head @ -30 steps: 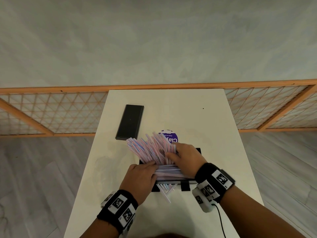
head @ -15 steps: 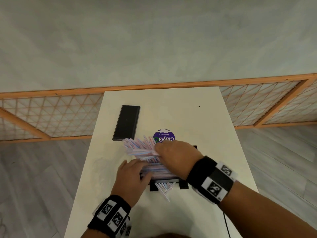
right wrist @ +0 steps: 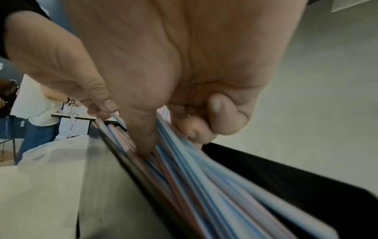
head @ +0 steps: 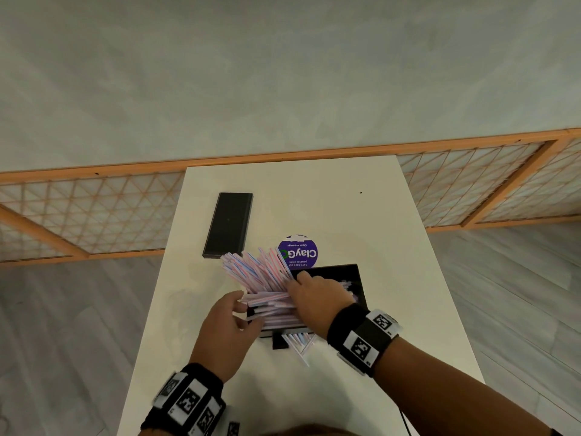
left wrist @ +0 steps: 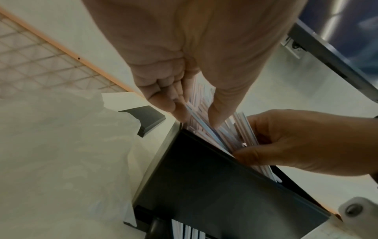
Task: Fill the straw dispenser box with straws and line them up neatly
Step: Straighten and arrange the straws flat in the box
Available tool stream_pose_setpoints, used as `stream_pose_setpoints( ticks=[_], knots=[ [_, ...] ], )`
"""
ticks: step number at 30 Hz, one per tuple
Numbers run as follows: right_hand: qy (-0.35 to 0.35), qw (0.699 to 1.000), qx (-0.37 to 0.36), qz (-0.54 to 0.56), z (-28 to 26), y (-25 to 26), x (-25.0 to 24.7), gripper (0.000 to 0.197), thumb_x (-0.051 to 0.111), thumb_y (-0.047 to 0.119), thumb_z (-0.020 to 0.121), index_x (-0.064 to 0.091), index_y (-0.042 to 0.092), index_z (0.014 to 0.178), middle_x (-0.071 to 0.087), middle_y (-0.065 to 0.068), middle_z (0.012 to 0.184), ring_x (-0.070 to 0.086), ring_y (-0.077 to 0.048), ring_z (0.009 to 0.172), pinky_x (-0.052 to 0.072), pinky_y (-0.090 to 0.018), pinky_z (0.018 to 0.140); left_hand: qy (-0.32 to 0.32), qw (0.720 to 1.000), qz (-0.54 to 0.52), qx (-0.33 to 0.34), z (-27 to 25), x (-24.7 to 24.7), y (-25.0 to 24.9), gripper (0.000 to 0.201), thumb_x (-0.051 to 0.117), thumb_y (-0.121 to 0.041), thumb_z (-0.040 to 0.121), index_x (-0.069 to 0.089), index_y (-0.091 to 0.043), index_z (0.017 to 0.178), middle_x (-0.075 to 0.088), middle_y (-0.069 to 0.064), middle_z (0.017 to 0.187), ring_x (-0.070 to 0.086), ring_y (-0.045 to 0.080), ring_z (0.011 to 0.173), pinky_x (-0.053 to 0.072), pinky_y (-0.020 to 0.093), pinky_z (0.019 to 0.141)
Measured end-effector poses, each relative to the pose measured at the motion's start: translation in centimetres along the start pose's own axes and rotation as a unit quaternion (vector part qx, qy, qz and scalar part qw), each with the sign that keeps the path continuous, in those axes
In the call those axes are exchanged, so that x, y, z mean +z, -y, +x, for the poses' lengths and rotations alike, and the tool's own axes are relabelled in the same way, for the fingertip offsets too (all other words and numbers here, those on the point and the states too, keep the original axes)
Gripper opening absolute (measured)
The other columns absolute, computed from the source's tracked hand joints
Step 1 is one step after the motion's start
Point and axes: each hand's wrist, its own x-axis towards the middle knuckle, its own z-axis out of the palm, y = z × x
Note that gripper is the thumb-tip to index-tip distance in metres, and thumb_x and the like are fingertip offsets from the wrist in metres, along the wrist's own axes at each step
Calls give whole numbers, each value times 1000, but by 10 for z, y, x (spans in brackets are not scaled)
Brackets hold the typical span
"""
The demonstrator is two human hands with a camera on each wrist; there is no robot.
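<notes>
The black straw box sits near the middle of the white bench, a bit toward the near edge. It's packed with striped straws — but lots of them fan up and out twd the far-left corner, not flat yet.

R hand lies on top of the pile. In the right wrist view its fingers curl in among the straws and hold a bunch. L hand is at the box's left end, w/ thumb and fingers pinching a few straw ends.

To do this bit well, I think: keep the R hand pressing down so the pile can't spring up. Let the L hand push the sticking-out ends in along the box, so they all point the same way. Go slow & gentle — straws are light and slippery, and a hard shove could bend them or pop some out.

A few straws poke out of the slot at the near side; they look crooked and may need a tidy too.

The black lid lies apart, nearer the far-left corner, beside a purple round sticker.
</notes>
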Motion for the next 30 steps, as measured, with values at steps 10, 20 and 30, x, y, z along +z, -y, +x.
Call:
stream_pose_setpoints(
  ticks=[10, 20, 30],
  knots=[
    [-26, 985, -42, 168, -7, -24, -1, 31, 58, 26, 98, 58, 16, 127, 55, -5, 120, 56, -23, 108, 49, -38, 96, 11, 995, 35, 92, 1, 14, -12, 46, 76, -36, 87, 56, -30, 129, 51, -9, 118, 58, -3, 99, 46, 9, 83],
    [78, 991, 31, 99, -6, -36, -7, 42, 56, 40, 88, 53, 21, 125, 58, -4, 121, 58, -28, 109, 51, -44, 93, 2, 915, 261, 306, -2, 29, -20, 52, 54, -53, 97, 48, -35, 145, 46, -2, 149, 43, 20, 135, 43, 37, 109],
    [220, 963, 60, 142, 21, -35, -10, 43, 69, 48, 80, 64, 19, 111, 69, -6, 108, 60, -23, 89, 52, -30, 82, 66, 868, 388, 303, 15, 50, -17, 63, 52, -23, 85, 49, -18, 147, 57, 1, 141, 56, 23, 120, 48, 40, 108]
  ],
)
